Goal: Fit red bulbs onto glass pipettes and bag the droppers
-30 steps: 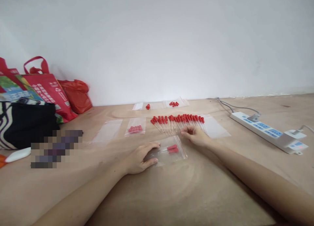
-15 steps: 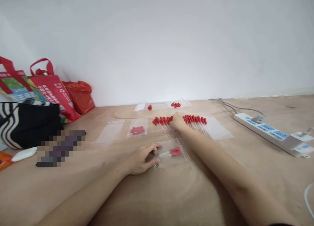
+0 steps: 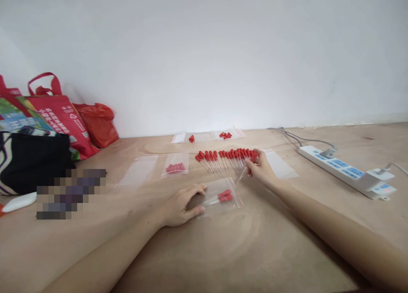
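Observation:
My left hand (image 3: 185,204) rests on the table with thumb and fingers apart, touching the left end of a clear zip bag (image 3: 210,210). Inside that bag lie a few droppers (image 3: 225,195) with red rubber bulbs and clear stems. My right hand (image 3: 259,170) pinches a single dropper (image 3: 244,173), its red bulb at the fingers and its clear stem slanting down toward the bag's zip end. Just beyond, a row of red-bulbed droppers (image 3: 207,156) is spread on the table, with a gap left of its middle. The right hand hides part of the row's right end.
A zip bag of droppers (image 3: 175,167) and flat clear bags (image 3: 140,170) lie to the left; another flat bag (image 3: 282,164) is at right. More bagged droppers (image 3: 225,135) lie near the wall. A power strip (image 3: 344,170) stands right, shopping bags (image 3: 57,119) left.
My right hand has drawn back to the right from the row with one dropper in its fingers, and a gap shows in the row. The left hand stays at the bag.

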Available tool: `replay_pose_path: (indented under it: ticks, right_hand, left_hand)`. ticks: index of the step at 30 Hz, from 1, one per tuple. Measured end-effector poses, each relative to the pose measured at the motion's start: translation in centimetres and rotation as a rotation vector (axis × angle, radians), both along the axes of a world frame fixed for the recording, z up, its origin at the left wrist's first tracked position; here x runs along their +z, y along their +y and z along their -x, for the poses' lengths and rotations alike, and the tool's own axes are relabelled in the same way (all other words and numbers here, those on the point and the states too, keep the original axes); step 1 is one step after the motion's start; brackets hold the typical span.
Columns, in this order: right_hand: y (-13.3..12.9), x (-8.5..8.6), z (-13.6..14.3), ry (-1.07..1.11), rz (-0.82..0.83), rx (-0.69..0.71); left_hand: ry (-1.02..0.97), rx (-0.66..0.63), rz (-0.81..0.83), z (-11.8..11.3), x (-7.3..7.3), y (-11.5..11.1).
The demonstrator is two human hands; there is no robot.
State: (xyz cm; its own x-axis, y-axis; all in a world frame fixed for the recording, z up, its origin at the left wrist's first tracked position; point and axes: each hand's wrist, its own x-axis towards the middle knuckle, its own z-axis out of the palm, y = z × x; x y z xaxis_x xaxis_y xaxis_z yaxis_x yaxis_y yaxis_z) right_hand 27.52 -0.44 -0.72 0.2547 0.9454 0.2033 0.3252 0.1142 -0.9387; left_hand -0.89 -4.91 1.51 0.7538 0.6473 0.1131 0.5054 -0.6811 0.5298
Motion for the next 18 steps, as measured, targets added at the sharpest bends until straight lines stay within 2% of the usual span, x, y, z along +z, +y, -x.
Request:
replay_pose_path:
  ticks: [4, 12, 18]
  right_hand:
    - [-2.1, -1.2, 0.0, 0.230, 0.057, -0.014]
    - [-3.8, -0.1, 3.7, 0.596, 0.221, 0.170]
    - [-4.4, -0.3, 3.7, 0.496, 0.232, 0.244]
  left_hand:
    - [0.013, 0.013, -0.016, 0.0, -0.1, 0.1]
    - [0.053, 0.058, 0.005, 0.3, -0.2, 0.1]
    - [0.058, 0.056, -0.004, 0.2, -0.2, 0.1]
